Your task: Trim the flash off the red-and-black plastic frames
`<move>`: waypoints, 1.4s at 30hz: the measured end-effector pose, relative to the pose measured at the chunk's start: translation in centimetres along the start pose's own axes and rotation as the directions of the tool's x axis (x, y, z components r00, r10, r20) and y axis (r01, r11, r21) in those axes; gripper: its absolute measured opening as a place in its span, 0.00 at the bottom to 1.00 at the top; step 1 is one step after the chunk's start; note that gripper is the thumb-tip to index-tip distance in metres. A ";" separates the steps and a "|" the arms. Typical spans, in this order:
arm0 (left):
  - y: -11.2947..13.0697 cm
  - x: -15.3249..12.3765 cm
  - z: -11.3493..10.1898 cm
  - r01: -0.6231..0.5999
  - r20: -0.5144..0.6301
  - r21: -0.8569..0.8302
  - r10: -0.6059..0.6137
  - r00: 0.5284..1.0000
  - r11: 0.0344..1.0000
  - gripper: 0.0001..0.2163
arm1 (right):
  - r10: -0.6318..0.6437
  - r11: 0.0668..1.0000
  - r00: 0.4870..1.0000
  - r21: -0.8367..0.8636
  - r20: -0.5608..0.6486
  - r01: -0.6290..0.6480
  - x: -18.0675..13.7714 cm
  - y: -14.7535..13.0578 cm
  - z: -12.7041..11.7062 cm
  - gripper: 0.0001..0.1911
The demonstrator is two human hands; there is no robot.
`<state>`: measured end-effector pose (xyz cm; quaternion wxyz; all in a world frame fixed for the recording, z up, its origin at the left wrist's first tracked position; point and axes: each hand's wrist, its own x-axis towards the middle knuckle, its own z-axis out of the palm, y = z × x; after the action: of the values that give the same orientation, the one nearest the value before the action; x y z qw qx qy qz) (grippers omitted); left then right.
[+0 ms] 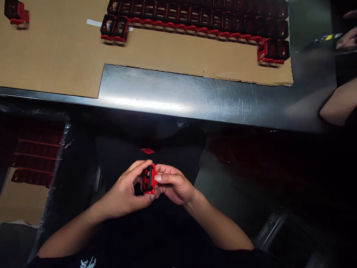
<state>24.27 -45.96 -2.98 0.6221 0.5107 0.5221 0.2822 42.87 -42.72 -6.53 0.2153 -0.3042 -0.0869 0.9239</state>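
Above my lap, both hands grip one small red-and-black plastic part (148, 179), a black open frame on a red base. My left hand (126, 188) clasps it from the left, thumb at the lower end and index finger at the upper end. On the red side, my right hand (175, 184) presses with its thumb, while its other fingers curl behind and are partly hidden. A small bit of red (147, 151) shows just beyond my hands, too little to name.
Rows of like parts (184, 15) stand on cardboard (181, 56) over a metal table (178, 91). More lie in a plastic-lined box (67, 130) at lower left. Another person's forearm (340, 104) rests at the table's right end.
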 end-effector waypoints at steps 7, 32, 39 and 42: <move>0.3 -0.2 -0.3 0.003 0.023 0.048 -0.004 1.000 0.999 0.31 | 0.012 0.999 0.999 0.032 0.049 -0.013 0.2 0.2 -0.4 0.12; -0.1 -0.2 -2.4 -0.181 0.179 0.315 0.129 0.975 0.932 0.36 | 0.125 0.990 0.992 -0.056 -0.024 -0.126 -0.1 -0.2 0.5 0.09; -0.6 0.1 -2.4 -0.135 0.151 0.246 0.100 0.983 0.960 0.34 | 0.160 0.985 0.987 0.060 0.026 -0.161 -0.3 0.0 0.2 0.11; -0.7 0.1 -2.4 -0.093 0.137 0.177 0.069 0.988 0.980 0.33 | 0.149 0.986 0.987 0.069 0.056 -0.153 -0.3 -0.1 0.2 0.13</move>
<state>21.92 -45.27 -3.52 0.5933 0.6039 0.4827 0.2243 43.03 -42.78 -6.16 0.1535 -0.2783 -0.0352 0.9475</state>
